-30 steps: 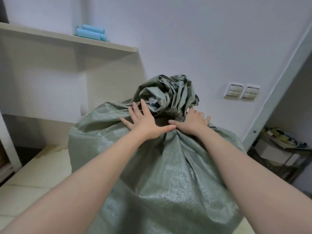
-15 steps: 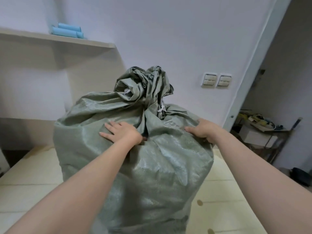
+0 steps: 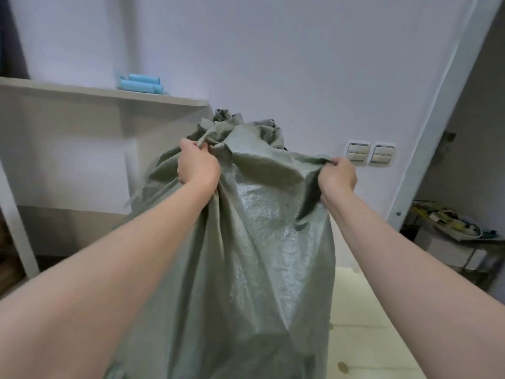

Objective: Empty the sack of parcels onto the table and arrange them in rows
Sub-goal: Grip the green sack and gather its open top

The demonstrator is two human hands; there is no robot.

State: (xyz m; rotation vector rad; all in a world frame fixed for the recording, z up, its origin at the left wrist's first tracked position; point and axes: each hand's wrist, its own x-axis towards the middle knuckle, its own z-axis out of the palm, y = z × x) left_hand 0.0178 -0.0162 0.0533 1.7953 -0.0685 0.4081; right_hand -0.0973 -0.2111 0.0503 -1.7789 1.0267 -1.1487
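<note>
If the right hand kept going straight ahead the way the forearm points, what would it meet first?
Probably the white wall, near the light switches. The right hand, its grip closed on the sack, points up and forward; nothing shows between, though depth is unclear.

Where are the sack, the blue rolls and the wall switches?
sack (image 3: 262, 242): head view, on its shiny front panel.
blue rolls (image 3: 140, 85): head view, on the front roll's side.
wall switches (image 3: 358, 152): head view, on the left plate's face.
</note>
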